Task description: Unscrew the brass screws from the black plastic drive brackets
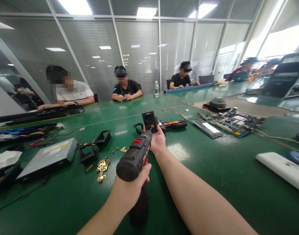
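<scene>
My left hand (132, 187) is wrapped round the handle of a black cordless drill (133, 156) with a red switch on top. The drill's chuck points away from me, its bit reaching a black square plastic frame (148, 119). My right hand (158, 142) holds this frame tilted up, fingers around its edges. A small brass-coloured spot shows inside the frame by the bit; whether the bit touches it I cannot tell. Left of the drill lie a pile of brass plates (103, 165) and two similar black frames (102, 138). Another orange-and-black tool (175, 124) rests behind my right hand.
A silver disc drive (50, 158) lies at left. On the right are a phone-like slab (207, 128), a circuit board (237, 121) and a white bar (281, 169). A water bottle (156, 89) stands farther back. Several people sit across the green table (200, 195).
</scene>
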Action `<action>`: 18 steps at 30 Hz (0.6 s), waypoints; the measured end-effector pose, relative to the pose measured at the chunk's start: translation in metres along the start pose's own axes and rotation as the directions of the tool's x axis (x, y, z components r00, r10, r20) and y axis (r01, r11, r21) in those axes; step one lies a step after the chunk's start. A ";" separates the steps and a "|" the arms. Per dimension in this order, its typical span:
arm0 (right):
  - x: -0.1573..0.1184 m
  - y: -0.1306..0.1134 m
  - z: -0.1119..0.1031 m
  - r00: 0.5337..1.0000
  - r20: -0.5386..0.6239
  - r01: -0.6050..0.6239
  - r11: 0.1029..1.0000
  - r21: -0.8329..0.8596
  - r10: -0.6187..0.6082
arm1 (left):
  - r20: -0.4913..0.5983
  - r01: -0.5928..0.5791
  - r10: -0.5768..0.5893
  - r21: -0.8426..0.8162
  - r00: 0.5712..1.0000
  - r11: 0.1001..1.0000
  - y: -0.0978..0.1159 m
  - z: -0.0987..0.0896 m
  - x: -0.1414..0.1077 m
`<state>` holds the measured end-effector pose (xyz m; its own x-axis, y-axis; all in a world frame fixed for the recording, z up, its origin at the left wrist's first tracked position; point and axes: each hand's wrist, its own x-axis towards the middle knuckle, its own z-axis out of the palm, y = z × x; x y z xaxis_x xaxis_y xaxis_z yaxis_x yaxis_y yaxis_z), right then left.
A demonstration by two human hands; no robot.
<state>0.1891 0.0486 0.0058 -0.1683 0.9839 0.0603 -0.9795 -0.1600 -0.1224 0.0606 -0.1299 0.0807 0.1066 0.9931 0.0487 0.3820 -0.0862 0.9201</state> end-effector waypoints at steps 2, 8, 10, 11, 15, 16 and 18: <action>-0.001 0.001 0.001 1.000 0.000 -0.002 1.000 -0.002 0.002 | -0.007 -0.002 0.002 -0.001 1.000 1.000 -0.001 0.000 0.000; -0.003 0.001 0.004 1.000 -0.007 0.011 1.000 -0.004 -0.011 | -0.006 -0.010 0.010 0.001 1.000 1.000 -0.001 0.000 -0.001; -0.004 0.001 0.004 1.000 -0.012 0.013 1.000 -0.006 -0.013 | 0.001 -0.007 0.007 -0.001 1.000 1.000 -0.002 0.000 0.000; -0.004 0.001 0.004 1.000 -0.015 0.013 1.000 -0.009 -0.013 | -0.003 -0.005 0.005 -0.004 1.000 1.000 -0.004 0.000 0.000; -0.003 0.001 0.002 1.000 -0.025 0.012 1.000 -0.024 -0.012 | -0.033 -0.028 0.026 -0.038 0.999 0.999 -0.011 0.000 0.003; -0.003 0.001 0.001 1.000 -0.027 0.013 1.000 -0.029 -0.014 | -0.029 -0.033 0.031 -0.046 0.999 0.998 -0.013 0.000 0.004; -0.002 0.001 -0.001 0.999 -0.031 0.017 0.999 -0.037 -0.018 | -0.017 -0.041 0.040 -0.057 0.999 0.998 -0.015 0.000 0.006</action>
<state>0.1886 0.0468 0.0043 -0.1469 0.9886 0.0322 -0.9774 -0.1401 -0.1580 0.0559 -0.1230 0.0675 0.1062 0.9901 0.0918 0.3244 -0.1218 0.9380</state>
